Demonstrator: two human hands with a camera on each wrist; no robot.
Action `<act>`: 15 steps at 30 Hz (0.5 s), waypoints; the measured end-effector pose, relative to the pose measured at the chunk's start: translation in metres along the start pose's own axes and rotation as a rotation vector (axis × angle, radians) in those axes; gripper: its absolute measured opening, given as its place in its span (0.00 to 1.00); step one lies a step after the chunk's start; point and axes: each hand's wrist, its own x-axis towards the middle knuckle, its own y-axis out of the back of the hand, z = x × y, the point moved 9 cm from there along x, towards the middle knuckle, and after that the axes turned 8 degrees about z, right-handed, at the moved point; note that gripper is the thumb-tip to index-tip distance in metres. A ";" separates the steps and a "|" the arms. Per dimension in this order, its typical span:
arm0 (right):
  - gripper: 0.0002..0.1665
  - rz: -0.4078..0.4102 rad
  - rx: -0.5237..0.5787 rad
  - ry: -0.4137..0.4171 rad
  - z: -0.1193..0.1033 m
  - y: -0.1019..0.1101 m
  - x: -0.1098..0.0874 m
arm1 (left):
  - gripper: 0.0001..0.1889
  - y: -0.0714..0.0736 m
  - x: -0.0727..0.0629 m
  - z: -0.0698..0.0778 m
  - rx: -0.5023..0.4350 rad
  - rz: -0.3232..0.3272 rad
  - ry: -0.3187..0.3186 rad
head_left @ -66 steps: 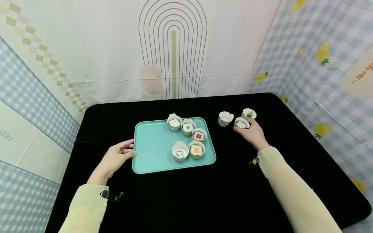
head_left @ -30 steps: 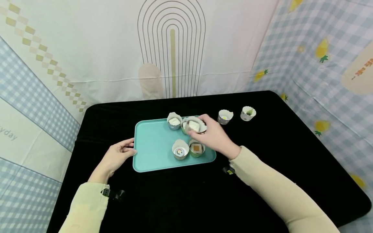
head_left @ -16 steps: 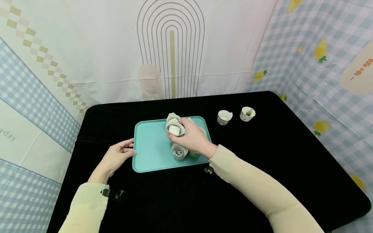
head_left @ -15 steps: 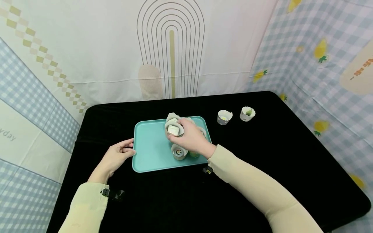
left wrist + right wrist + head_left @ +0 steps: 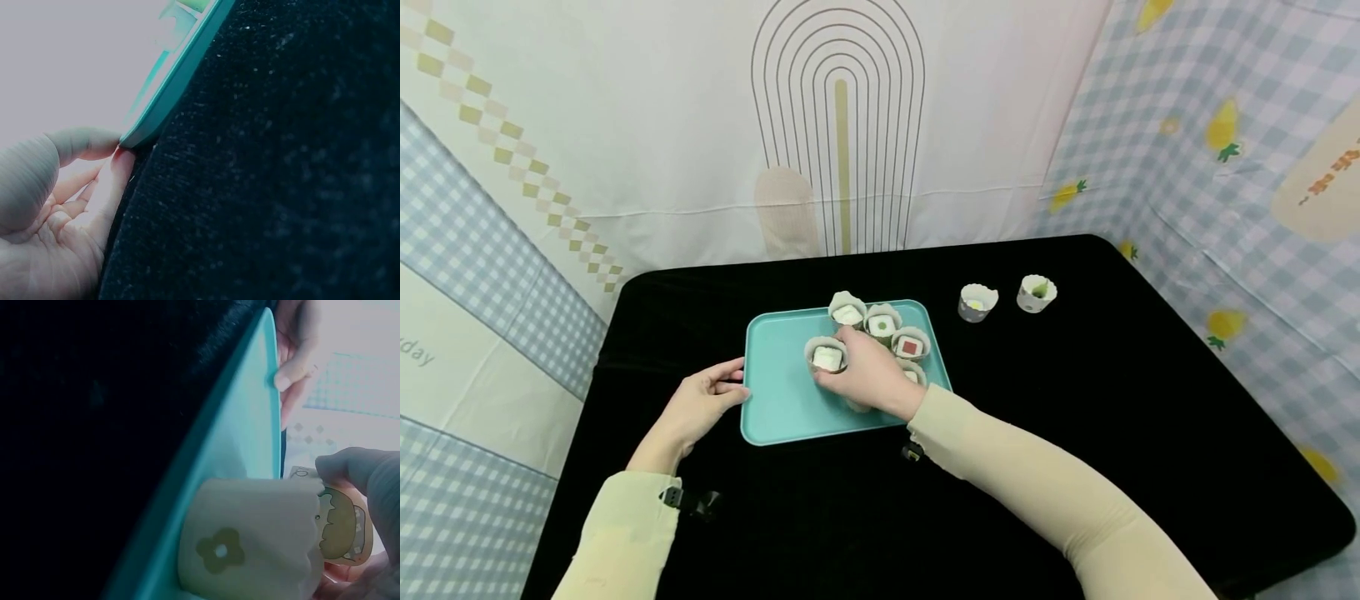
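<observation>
A turquoise tray (image 5: pixel 778 408) lies on the black-covered table. My left hand (image 5: pixel 694 410) pinches its left rim between thumb and fingertip, as the left wrist view shows with the tray edge (image 5: pixel 159 103). Over the tray's middle, my right hand (image 5: pixel 877 377) grips a paper baking cup (image 5: pixel 811 353) holding a white block (image 5: pixel 827 359). In the right wrist view, thumb and fingers hold this cup (image 5: pixel 344 528) by its sides, behind a flower-printed cup (image 5: pixel 262 531) on the tray. Whether the held cup touches the tray cannot be told.
More baking cups stand on the tray's right half: one with a white piece (image 5: pixel 847 314), one with a green dot (image 5: pixel 882 326), one with a red square (image 5: pixel 909 347). Others are partly hidden by the right hand. Two cups, grey (image 5: pixel 976 310) and spotted (image 5: pixel 1034 300), stand right of the tray.
My right hand took a baking cup from beside the two at the right and carried it left, over the tray to its middle. The left hand has stayed at the rim.
</observation>
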 end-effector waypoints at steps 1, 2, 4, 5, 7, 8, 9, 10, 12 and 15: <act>0.29 -0.006 -0.014 0.003 0.000 -0.002 -0.001 | 0.32 0.000 0.000 0.000 -0.002 0.000 0.000; 0.28 -0.008 -0.028 0.003 0.000 -0.003 -0.001 | 0.32 0.000 0.001 -0.001 -0.002 -0.001 0.000; 0.28 -0.008 -0.073 0.017 -0.001 -0.005 -0.002 | 0.32 -0.001 0.002 -0.001 -0.003 -0.002 -0.003; 0.28 -0.007 -0.100 0.025 -0.002 -0.006 -0.003 | 0.32 -0.001 0.002 -0.001 -0.003 -0.002 -0.001; 0.27 -0.006 -0.158 0.044 -0.003 -0.008 -0.003 | 0.32 -0.001 0.001 -0.001 -0.001 -0.002 -0.002; 0.27 -0.004 -0.189 0.054 -0.003 -0.009 -0.004 | 0.32 -0.001 0.001 0.000 -0.002 -0.004 -0.003; 0.27 -0.006 -0.216 0.063 -0.003 -0.010 -0.004 | 0.32 -0.001 0.001 0.000 -0.002 -0.004 -0.002; 0.27 -0.011 -0.238 0.069 -0.003 -0.011 -0.005 | 0.32 -0.001 0.000 0.000 -0.001 -0.005 -0.002; 0.28 -0.020 -0.278 0.077 -0.004 -0.014 -0.005 | 0.32 -0.001 0.000 0.000 -0.002 -0.004 0.003; 0.29 -0.026 -0.317 0.086 -0.004 -0.016 -0.006 | 0.32 -0.002 0.001 0.000 -0.001 -0.002 0.008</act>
